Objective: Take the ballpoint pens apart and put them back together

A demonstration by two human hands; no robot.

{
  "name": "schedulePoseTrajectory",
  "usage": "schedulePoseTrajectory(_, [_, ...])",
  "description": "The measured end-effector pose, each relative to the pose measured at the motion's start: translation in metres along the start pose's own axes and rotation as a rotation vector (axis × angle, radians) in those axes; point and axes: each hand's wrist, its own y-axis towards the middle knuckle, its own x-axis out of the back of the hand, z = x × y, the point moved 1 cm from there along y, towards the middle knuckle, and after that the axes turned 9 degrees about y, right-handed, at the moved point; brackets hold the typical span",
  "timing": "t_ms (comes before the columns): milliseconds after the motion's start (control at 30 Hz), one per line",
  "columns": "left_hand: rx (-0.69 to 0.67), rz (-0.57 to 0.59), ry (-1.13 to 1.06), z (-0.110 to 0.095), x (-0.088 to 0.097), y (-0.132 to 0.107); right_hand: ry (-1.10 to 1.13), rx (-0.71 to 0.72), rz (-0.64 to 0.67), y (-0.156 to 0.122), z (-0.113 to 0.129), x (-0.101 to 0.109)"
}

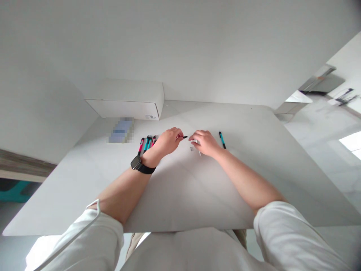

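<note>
Pinched in my left hand (169, 141) is a pen part, its black end (185, 137) sticking out toward the right. The fingers hide most of its body. Just across a small gap, my right hand (205, 143) has its thumb and fingers curled around a thin white stick (200, 153), which looks like a pen refill and slants down below the thumb. Between the hands a few tiny pieces (191, 149) lie on the table, too small to make out. Beside my left wrist is a row of pens, with a red pen (141, 146) and a teal pen (146, 143) among them.
A single teal pen (222, 139) lies right of my right hand. At the back left of the white table (186, 195) stands a long white box (124, 109), with a blurred bluish packet (120, 130) in front. A wall rises behind the table.
</note>
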Motion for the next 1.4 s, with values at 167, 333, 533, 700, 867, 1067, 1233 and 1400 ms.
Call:
schedulePoseTrajectory(167, [0.023, -0.061, 0.024, 0.000, 0.002, 0.000, -0.061, -0.006, 0.207, -0.004, -0.009, -0.007])
schedulePoseTrajectory(333, [0.029, -0.056, 0.008, -0.001, 0.004, 0.001, -0.001, -0.005, 0.156, -0.002, -0.005, -0.008])
schedulePoseTrajectory(533, [0.017, -0.037, -0.033, -0.004, 0.005, 0.001, 0.297, -0.042, -0.176, 0.004, 0.007, 0.006])
schedulePoseTrajectory(700, [-0.001, -0.015, -0.024, -0.007, 0.006, 0.001, 0.326, -0.059, -0.344, 0.006, 0.012, 0.011])
schedulePoseTrajectory(867, [-0.024, -0.015, -0.009, -0.010, 0.006, 0.001, 0.369, -0.065, -0.361, 0.006, 0.014, 0.008])
schedulePoseTrajectory(1067, [-0.011, -0.007, -0.021, -0.014, 0.006, 0.001, 0.311, -0.056, -0.350, 0.003, 0.017, 0.009])
schedulePoseTrajectory(1233, [-0.011, -0.012, -0.053, -0.015, 0.005, 0.000, 0.284, -0.048, -0.313, 0.001, 0.020, 0.009])
schedulePoseTrajectory(1400, [0.029, -0.028, -0.121, -0.009, 0.000, 0.003, 0.284, -0.024, -0.291, 0.002, 0.012, 0.015])
